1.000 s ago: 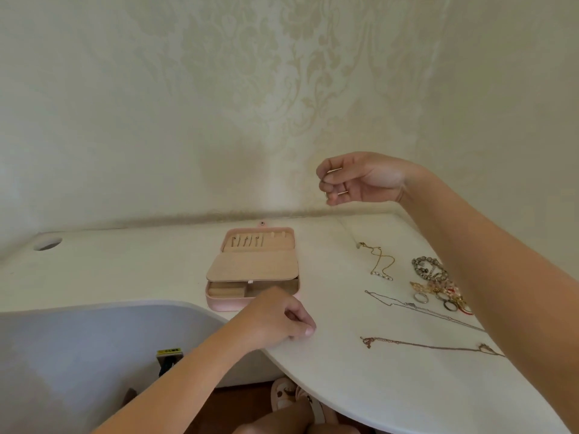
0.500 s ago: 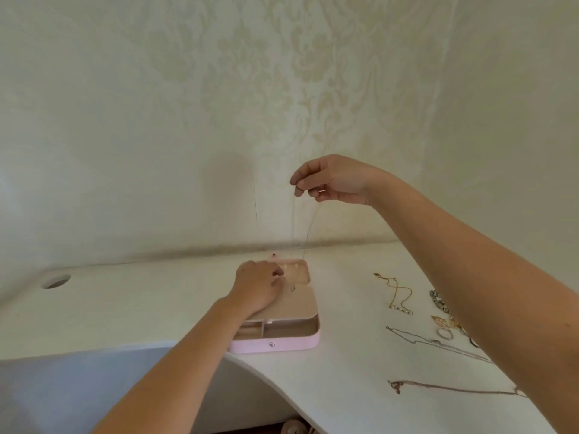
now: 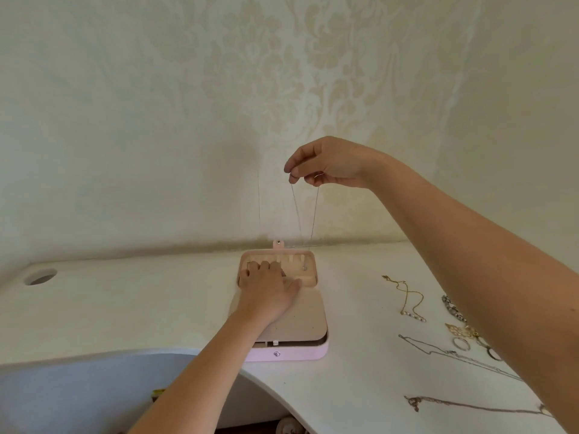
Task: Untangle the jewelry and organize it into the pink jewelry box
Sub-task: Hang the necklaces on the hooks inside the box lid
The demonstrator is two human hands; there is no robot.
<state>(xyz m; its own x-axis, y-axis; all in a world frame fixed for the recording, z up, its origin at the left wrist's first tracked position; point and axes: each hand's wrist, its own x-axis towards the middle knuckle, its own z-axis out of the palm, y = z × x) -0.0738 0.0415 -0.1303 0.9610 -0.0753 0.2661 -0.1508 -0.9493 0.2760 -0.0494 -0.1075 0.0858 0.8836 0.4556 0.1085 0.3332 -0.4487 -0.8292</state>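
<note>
1. Your right hand (image 3: 329,164) is raised above the box and pinches a thin necklace (image 3: 315,211) between thumb and fingertips. Your left hand (image 3: 269,289) lies flat on the open pink jewelry box (image 3: 288,355), fingers stretched up to the row of hooks (image 3: 294,261) and thumb on the beige flap (image 3: 297,317). It grips nothing that shows.
2. From your pinch the necklace hangs in two fine strands down into the far part of the box. Its small pendant (image 3: 304,268) sits by the right-hand hooks; whether it touches the lining I cannot tell.
3. Expect the necklace to be very light, limp and slippery. It will likely swing, kink or knot on itself, and a sharp tug could snap it.
4. Hold it at the top of the loop, as you do now, and keep the two strands apart. Your left fingers are well placed to guide a strand onto a hook.
5. The box looks light enough to slide, so your left hand's weight should steady it.
6. The table (image 3: 125,308) is white and smooth, with a curved front edge that the box sits close to and a round hole (image 3: 40,276) at far left.
7. Under your right arm lie a gold chain (image 3: 407,299), a bracelet (image 3: 452,308), rings (image 3: 461,343) and two long chains (image 3: 470,407), set apart from each other.
8. Behind the table rises a pale patterned wall (image 3: 156,120), against which the fine strands are hard to see.
</note>
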